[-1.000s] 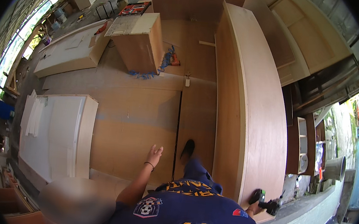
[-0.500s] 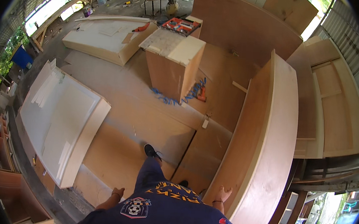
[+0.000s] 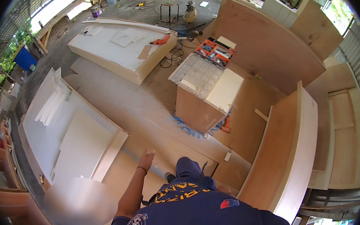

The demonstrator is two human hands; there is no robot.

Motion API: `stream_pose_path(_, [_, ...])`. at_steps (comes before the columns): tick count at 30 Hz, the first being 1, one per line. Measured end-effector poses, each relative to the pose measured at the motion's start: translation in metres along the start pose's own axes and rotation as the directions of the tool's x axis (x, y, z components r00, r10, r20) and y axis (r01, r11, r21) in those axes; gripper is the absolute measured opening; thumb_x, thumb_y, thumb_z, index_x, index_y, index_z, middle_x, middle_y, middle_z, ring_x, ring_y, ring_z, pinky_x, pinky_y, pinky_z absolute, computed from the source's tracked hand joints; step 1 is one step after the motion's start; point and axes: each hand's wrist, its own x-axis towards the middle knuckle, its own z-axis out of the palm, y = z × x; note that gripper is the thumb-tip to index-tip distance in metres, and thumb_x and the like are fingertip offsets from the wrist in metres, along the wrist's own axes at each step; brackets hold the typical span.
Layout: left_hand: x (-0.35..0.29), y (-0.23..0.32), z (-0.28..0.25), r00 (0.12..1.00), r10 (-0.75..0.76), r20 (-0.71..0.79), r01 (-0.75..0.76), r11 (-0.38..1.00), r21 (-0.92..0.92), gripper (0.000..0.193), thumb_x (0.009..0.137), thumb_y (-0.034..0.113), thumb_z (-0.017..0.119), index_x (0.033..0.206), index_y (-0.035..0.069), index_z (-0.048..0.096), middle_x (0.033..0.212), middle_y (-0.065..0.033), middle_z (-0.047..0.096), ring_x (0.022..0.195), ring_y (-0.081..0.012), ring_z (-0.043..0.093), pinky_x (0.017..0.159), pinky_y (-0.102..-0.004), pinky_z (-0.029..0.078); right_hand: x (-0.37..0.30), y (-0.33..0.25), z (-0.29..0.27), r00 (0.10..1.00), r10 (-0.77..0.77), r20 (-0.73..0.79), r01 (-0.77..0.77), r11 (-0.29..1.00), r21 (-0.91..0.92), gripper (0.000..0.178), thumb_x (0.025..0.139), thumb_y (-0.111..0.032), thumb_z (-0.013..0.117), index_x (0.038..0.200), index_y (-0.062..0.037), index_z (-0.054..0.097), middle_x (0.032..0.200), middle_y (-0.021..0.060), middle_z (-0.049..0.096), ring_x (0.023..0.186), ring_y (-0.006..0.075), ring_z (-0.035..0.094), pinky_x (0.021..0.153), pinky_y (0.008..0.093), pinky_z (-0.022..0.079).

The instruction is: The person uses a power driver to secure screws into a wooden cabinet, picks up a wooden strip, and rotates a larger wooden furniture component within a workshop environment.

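My left hand point(image 3: 146, 159) is raised in front of my body, its fingers loosely bent and slightly apart, with nothing visible in it. It is nearest to the edge of a low white-topped wooden panel unit point(image 3: 89, 126) on the left, without touching it. My right hand is hidden behind my torso. Ahead stands a wooden cabinet box point(image 3: 199, 108) with a worn pale top. At its far end is an orange-red tool tray point(image 3: 215, 51) filled with small items. A blue coiled air hose point(image 3: 189, 131) and an orange-red air tool point(image 3: 227, 124) lie by its base.
To the right runs a long upright wooden cabinet point(image 3: 282, 143). Another white-topped panel unit point(image 3: 113, 42) lies farther back, bearing an orange-red power tool point(image 3: 160, 40). A tall wooden panel point(image 3: 267, 38) closes the far right. Beyond are a stool point(image 3: 170, 6) and an air compressor point(image 3: 190, 12).
My body has moved forward and turned, bringing the cabinet box closer. My left hand has swung up and forward; my right hand has gone out of sight. A blurred round patch appears at lower left.
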Motion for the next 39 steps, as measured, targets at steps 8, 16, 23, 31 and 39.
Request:
stream_pose_path(8, [0.163, -0.014, -0.173, 0.899, -0.211, -0.384, 0.087, 0.945, -0.317, 0.055, 0.087, 0.029, 0.057, 0.13, -0.004, 0.043, 0.102, -0.0174, 0.063, 0.085, -0.0214, 0.059, 0.075, -0.0304, 0.049, 0.226, -0.04, -0.286, 0.831, 0.444, -0.337, 0.172, 0.37, 0.913, 0.025, 0.084, -0.02, 0.06, 0.094, 0.0027, 0.064, 0.08, 0.0093, 0.067, 0.073, 0.0149, 0.063, 0.066, 0.0277, 0.05])
stream_pose_path(16, [0.178, -0.055, -0.21, 0.784, -0.616, -0.074, 0.607, 0.739, 0.292, 0.058, 0.088, 0.037, 0.053, 0.13, -0.003, 0.044, 0.114, -0.0204, 0.056, 0.1, -0.0274, 0.052, 0.087, -0.0352, 0.043, 0.358, -0.096, -0.488, 0.834, 0.322, -0.448, 0.324, 0.371, 0.87, 0.03, 0.086, -0.02, 0.062, 0.107, 0.0011, 0.06, 0.089, 0.0092, 0.066, 0.081, 0.014, 0.063, 0.072, 0.0273, 0.049])
stream_pose_path(23, [0.378, 0.007, -0.282, 0.768, -0.639, -0.044, 0.583, 0.67, 0.46, 0.062, 0.088, 0.043, 0.05, 0.13, -0.003, 0.045, 0.125, -0.023, 0.05, 0.114, -0.0327, 0.047, 0.097, -0.0394, 0.037, 0.459, -0.093, -0.577, 0.678, 0.561, -0.474, 0.378, 0.286, 0.88, 0.027, 0.088, -0.014, 0.059, 0.107, 0.0043, 0.058, 0.088, 0.0086, 0.065, 0.081, 0.0125, 0.062, 0.072, 0.0257, 0.049])
stream_pose_path(31, [0.79, 0.257, -0.458, 0.964, -0.145, -0.225, 0.267, 0.518, 0.813, 0.069, 0.087, 0.049, 0.051, 0.128, -0.006, 0.046, 0.131, -0.0266, 0.047, 0.124, -0.0385, 0.043, 0.104, -0.0422, 0.035, 0.526, -0.129, -0.662, 0.594, 0.718, -0.363, 0.459, 0.069, 0.886, 0.027, 0.085, -0.014, 0.062, 0.106, 0.0026, 0.06, 0.088, 0.0082, 0.066, 0.081, 0.0136, 0.062, 0.073, 0.0267, 0.05])
stream_pose_path(39, [0.973, 0.561, -0.166, 0.939, 0.31, 0.145, -0.342, 0.87, 0.355, 0.052, 0.084, 0.04, 0.059, 0.118, 0.001, 0.052, 0.103, -0.0249, 0.062, 0.097, -0.0357, 0.06, 0.084, -0.0422, 0.046, 0.56, -0.024, -0.702, 0.335, 0.935, -0.117, 0.421, -0.037, 0.906, 0.024, 0.084, -0.014, 0.061, 0.1, 0.0041, 0.061, 0.083, 0.0082, 0.065, 0.077, 0.0134, 0.062, 0.07, 0.0275, 0.05])
